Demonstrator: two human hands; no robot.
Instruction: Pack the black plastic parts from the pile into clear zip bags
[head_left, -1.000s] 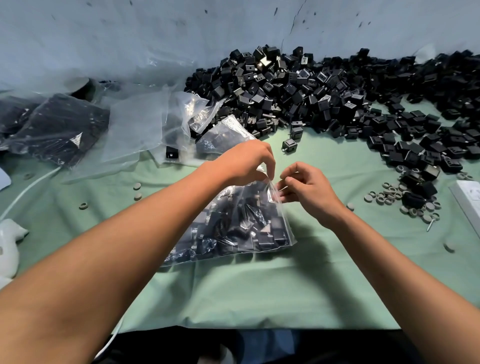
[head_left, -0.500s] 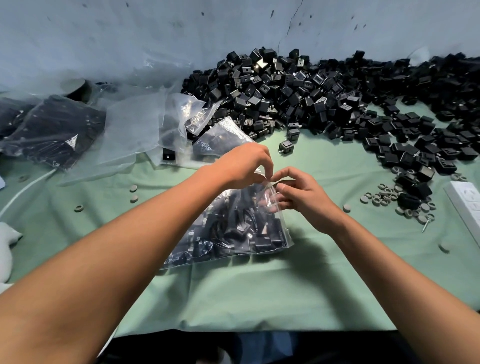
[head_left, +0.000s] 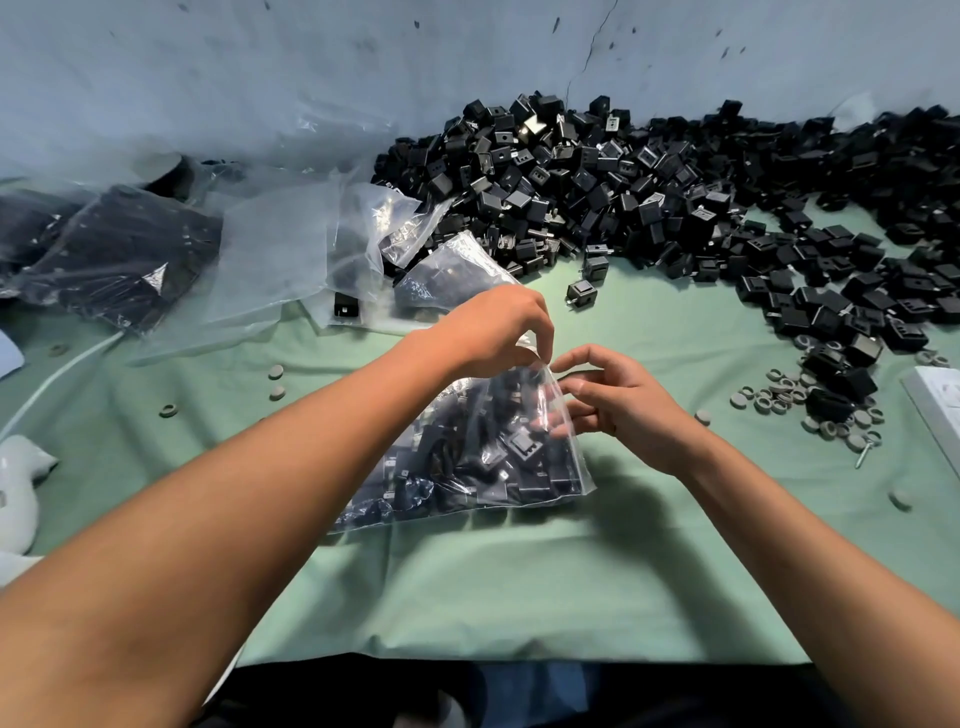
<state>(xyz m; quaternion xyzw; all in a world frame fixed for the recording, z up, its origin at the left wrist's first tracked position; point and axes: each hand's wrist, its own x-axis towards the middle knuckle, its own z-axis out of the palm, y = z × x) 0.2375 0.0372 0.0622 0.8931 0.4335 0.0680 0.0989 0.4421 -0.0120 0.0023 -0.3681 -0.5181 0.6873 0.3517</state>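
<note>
A filled bag (head_left: 467, 462) lies on the green cloth (head_left: 467, 597) right in front of the person, its belly dark with black parts, its top corner drawn up toward the hands. The left hand (head_left: 498, 332) pinches that top corner between thumb and fingertips, just above the bag. The right hand (head_left: 618, 405) sits against the bag's right edge with its fingers spread and loosely bent; some fingertips show through the plastic, but I cannot tell whether they grip the film or only rest against it. Whether the zip is pressed shut I cannot make out either.

By my reckoning this bag is loaded and at the sealing stage, so one more unit is close to done. Left of the bag, well apart from it, lie finished bags (head_left: 104, 254) stuffed with dark parts, and between them and the bag in hand sits a loose heap of empty clear bags (head_left: 280, 260), a few with a part or two inside.

Plenty is left. Beyond the bag, against the wall, the pile (head_left: 597, 197) of black parts stands tall and trails off to the right across the cloth. To the right of the bag a scatter of small grey rings (head_left: 779, 400) lies beside the pile's edge. I judge the job well under way but far from finished.
</note>
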